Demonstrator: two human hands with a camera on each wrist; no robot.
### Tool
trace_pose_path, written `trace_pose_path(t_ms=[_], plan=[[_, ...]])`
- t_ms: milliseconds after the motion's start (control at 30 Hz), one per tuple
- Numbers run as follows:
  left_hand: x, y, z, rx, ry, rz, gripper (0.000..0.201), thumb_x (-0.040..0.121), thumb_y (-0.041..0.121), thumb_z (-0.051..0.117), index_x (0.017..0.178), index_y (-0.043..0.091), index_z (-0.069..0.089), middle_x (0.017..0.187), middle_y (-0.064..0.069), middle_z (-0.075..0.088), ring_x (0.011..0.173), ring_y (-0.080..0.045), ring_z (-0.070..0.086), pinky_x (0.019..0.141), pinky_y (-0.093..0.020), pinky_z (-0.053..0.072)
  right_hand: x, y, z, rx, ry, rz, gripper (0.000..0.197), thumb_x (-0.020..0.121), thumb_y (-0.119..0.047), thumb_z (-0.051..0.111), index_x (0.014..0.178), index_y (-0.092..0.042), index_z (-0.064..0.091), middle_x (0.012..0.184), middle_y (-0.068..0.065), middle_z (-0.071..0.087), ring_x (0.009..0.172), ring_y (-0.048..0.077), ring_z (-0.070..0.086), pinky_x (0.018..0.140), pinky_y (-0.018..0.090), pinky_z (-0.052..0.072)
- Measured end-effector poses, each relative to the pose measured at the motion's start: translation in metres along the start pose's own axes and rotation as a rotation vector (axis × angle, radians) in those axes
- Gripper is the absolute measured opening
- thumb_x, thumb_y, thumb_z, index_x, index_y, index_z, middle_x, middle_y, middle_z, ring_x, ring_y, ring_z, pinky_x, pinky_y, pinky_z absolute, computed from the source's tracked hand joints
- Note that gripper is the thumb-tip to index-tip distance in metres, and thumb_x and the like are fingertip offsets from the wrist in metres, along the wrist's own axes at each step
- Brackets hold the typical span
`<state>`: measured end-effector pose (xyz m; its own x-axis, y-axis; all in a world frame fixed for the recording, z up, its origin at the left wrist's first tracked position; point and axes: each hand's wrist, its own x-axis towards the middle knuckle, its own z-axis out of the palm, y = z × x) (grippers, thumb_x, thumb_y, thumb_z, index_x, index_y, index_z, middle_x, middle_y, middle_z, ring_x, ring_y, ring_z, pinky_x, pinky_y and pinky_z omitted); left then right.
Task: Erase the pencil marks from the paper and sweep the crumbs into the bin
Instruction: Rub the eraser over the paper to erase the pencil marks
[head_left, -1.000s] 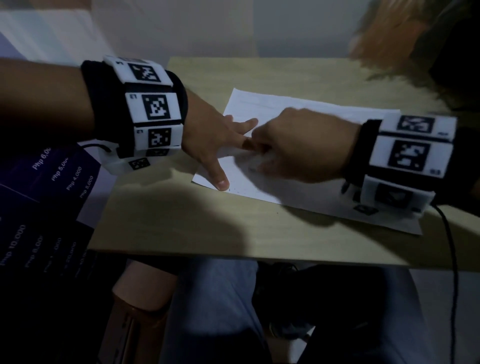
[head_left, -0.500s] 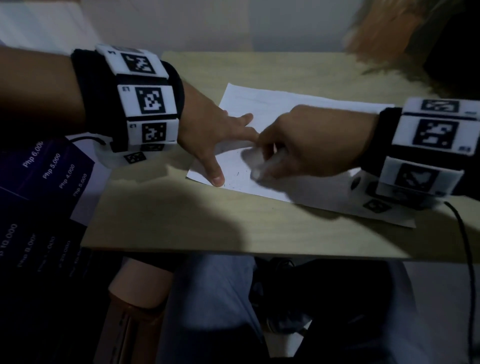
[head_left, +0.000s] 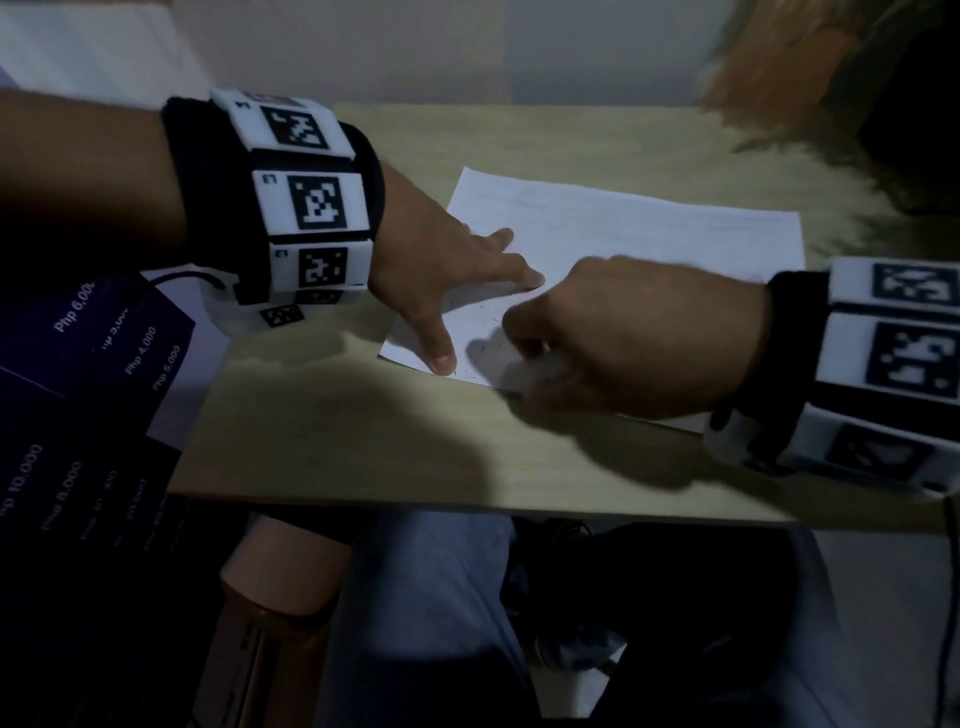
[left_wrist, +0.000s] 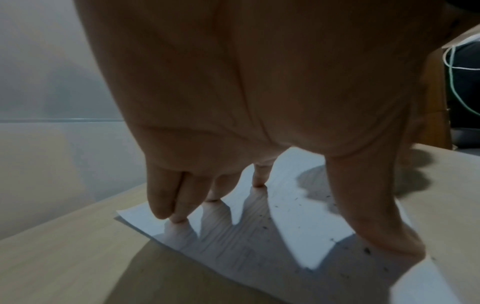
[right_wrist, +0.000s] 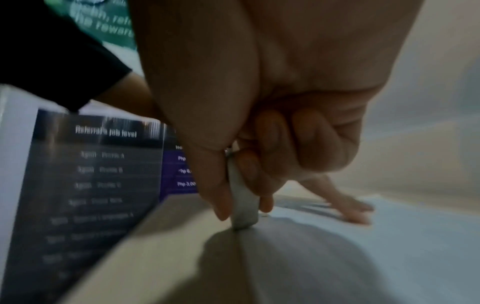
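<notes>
We see the paper (head_left: 613, 244) flat on the table (head_left: 332, 447), dark crumbs (left_wrist: 293, 207) near its left corner, pencil marks too faint to read. Left hand (head_left: 436, 270) presses it with spread straight fingers; right hand (head_left: 623, 338) pinches a blurred white eraser (right_wrist: 242, 205) at the paper's near edge.

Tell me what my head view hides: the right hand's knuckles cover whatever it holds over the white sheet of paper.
Observer: The right wrist view shows the right hand pinching a flat white eraser between thumb and fingers, its lower end down at the near edge of the white sheet of paper.
Operator: Report the left hand's contact.
Observer: In the left wrist view the left hand is spread, fingertips and thumb pressing on the paper.
Operator: Confirm crumbs.
Observer: Dark eraser crumbs lie scattered on the paper between thumb and fingers.
</notes>
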<state>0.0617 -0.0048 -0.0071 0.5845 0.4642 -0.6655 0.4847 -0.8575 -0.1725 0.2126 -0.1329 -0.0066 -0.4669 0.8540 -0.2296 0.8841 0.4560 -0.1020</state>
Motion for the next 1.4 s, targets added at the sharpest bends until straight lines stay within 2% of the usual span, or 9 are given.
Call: trace_pose_path(t_ms=[500,633,767,867,933,1100,1167,1267,1400], plan=[[-0.002,0.007,-0.004,0.093,-0.049,-0.001,0.106,0.077,0.076,0.063,0.144,0.068,-0.019,0.165,-0.006,-0.03,0.154,-0.034,0.014,0.121,-0.044,0.025,0.007,0.026,-0.002,-0.01,0.1,0.101,0.028,0.092,-0.048,0.055,0.105,-0.024,0.057,0.084,-0.001,0.057,0.078,0.028,0.055,0.073,0.04,0.05],[-0.005,0.009,-0.005,0.071,-0.06,0.016,0.093,0.076,0.076,0.065,0.119,0.087,-0.017,0.165,-0.006,-0.029,0.154,-0.035,0.015,0.12,-0.043,0.026,0.004,0.018,0.001,0.176,-0.009,0.01,0.027,0.088,-0.054,0.062,0.099,-0.029,0.06,0.081,-0.006,0.064,0.071,0.01,0.056,0.073,0.034,0.047],[-0.001,0.007,-0.003,0.129,-0.043,-0.003,0.107,0.077,0.078,0.061,0.146,0.064,-0.018,0.164,-0.007,-0.03,0.154,-0.035,0.016,0.12,-0.046,0.029,0.011,0.03,-0.004,0.11,0.049,0.123,0.038,0.086,-0.062,0.053,0.099,-0.028,0.063,0.082,-0.006,0.063,0.077,0.017,0.058,0.071,0.032,0.043],[-0.004,0.008,-0.004,0.107,-0.048,0.01,0.098,0.076,0.077,0.063,0.132,0.078,-0.017,0.165,-0.006,-0.029,0.154,-0.035,0.016,0.119,-0.045,0.028,0.001,0.013,0.006,0.063,0.082,0.039,0.033,0.085,-0.055,0.044,0.095,-0.025,0.055,0.084,0.002,0.062,0.075,0.03,0.06,0.071,0.04,0.051],[-0.004,0.008,-0.004,0.101,-0.054,0.008,0.096,0.076,0.077,0.063,0.116,0.082,-0.024,0.165,-0.005,-0.029,0.155,-0.033,0.013,0.12,-0.045,0.026,-0.002,0.007,0.005,0.139,0.006,-0.001,0.029,0.087,-0.054,0.055,0.09,-0.025,0.056,0.078,-0.001,0.062,0.07,0.023,0.059,0.069,0.038,0.05],[-0.001,0.007,-0.002,0.129,-0.039,-0.007,0.108,0.075,0.079,0.062,0.145,0.066,-0.02,0.164,-0.005,-0.031,0.154,-0.034,0.015,0.12,-0.048,0.027,0.008,0.025,-0.004,0.065,0.067,0.118,0.029,0.087,-0.055,0.057,0.087,-0.026,0.055,0.077,-0.004,0.058,0.073,0.023,0.055,0.067,0.033,0.042],[-0.002,0.007,-0.003,0.12,-0.042,0.008,0.104,0.075,0.079,0.062,0.138,0.072,-0.019,0.165,-0.006,-0.03,0.153,-0.035,0.018,0.12,-0.046,0.028,0.002,0.016,0.005,0.038,0.097,0.069,0.027,0.09,-0.05,0.056,0.084,-0.026,0.044,0.073,-0.002,0.053,0.068,0.028,0.052,0.066,0.037,0.048],[-0.003,0.008,-0.004,0.091,-0.056,0.011,0.097,0.074,0.078,0.063,0.122,0.084,-0.021,0.165,-0.005,-0.029,0.154,-0.035,0.015,0.12,-0.045,0.026,-0.002,0.006,0.004,0.142,-0.002,0.01,0.029,0.087,-0.053,0.062,0.085,-0.025,0.056,0.075,-0.003,0.059,0.069,0.021,0.057,0.069,0.039,0.05],[-0.001,0.006,-0.002,0.127,-0.045,-0.007,0.109,0.076,0.078,0.062,0.146,0.064,-0.02,0.164,-0.008,-0.03,0.154,-0.036,0.014,0.121,-0.047,0.026,0.01,0.028,-0.006,0.129,0.048,0.14,0.039,0.082,-0.064,0.054,0.088,-0.026,0.063,0.077,-0.006,0.062,0.071,0.016,0.056,0.07,0.033,0.044]])
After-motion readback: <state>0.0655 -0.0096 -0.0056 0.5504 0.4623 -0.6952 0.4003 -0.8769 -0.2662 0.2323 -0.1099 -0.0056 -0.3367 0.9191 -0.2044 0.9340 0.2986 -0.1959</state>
